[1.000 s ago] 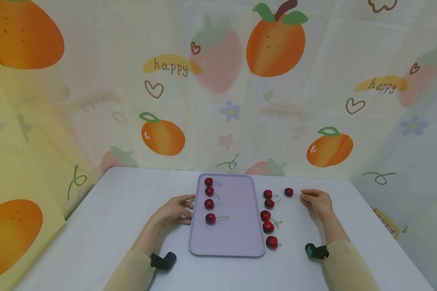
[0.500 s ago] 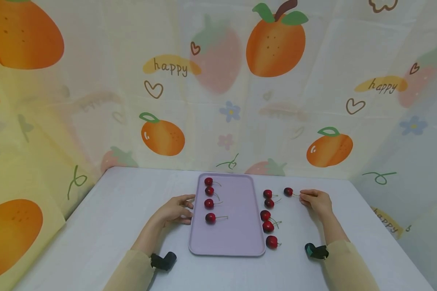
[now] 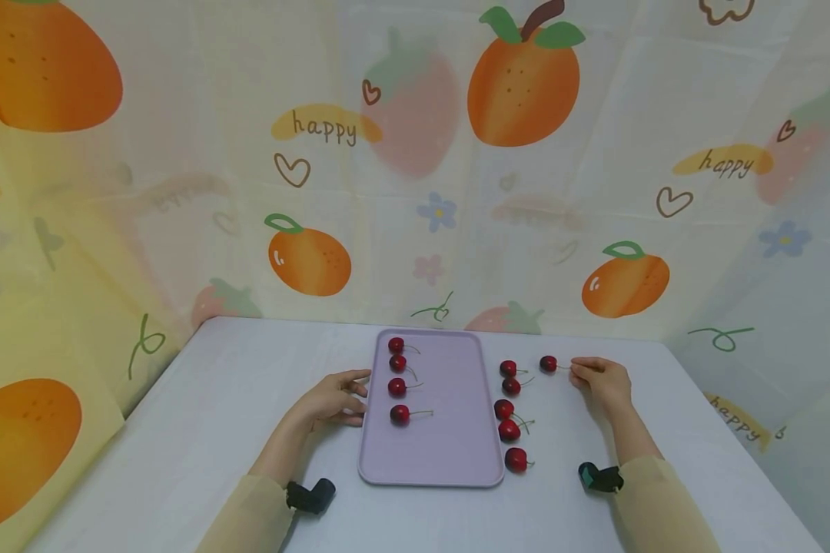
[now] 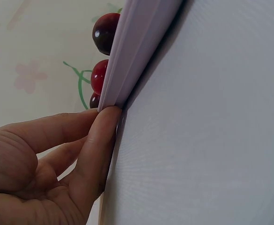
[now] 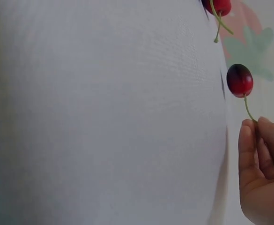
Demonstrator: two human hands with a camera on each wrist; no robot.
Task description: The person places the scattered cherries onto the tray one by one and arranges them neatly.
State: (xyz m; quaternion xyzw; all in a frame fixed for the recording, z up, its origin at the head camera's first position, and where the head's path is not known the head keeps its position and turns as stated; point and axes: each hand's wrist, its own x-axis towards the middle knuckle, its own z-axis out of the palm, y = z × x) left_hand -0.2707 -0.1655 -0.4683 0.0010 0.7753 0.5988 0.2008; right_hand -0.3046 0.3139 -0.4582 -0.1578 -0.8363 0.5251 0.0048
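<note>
My left hand (image 3: 335,399) is at the left edge of a pale purple tray (image 3: 449,453); in the left wrist view its thumb and a finger pinch the tray's rim (image 4: 132,51). Several dark red cherries with stems stand in a column on the tray's left side, such as the nearest cherry (image 3: 400,415). To the right of the tray, my right hand (image 3: 602,380) pinches the thin stem of a cherry (image 3: 548,364) between thumb and fingertips. That cherry (image 5: 240,80) hangs out from the fingers in the right wrist view.
Several more cherries lie along the tray's right side, from the far one (image 3: 508,369) to the near one (image 3: 516,460). The white table (image 3: 560,514) ends at a fruit-printed cloth (image 3: 512,253) behind. Each wrist wears a small black camera (image 3: 311,496).
My right hand has shifted very slightly, still pinching the cherry's stem. The left hand, the tray and the other cherries stay where they were.
</note>
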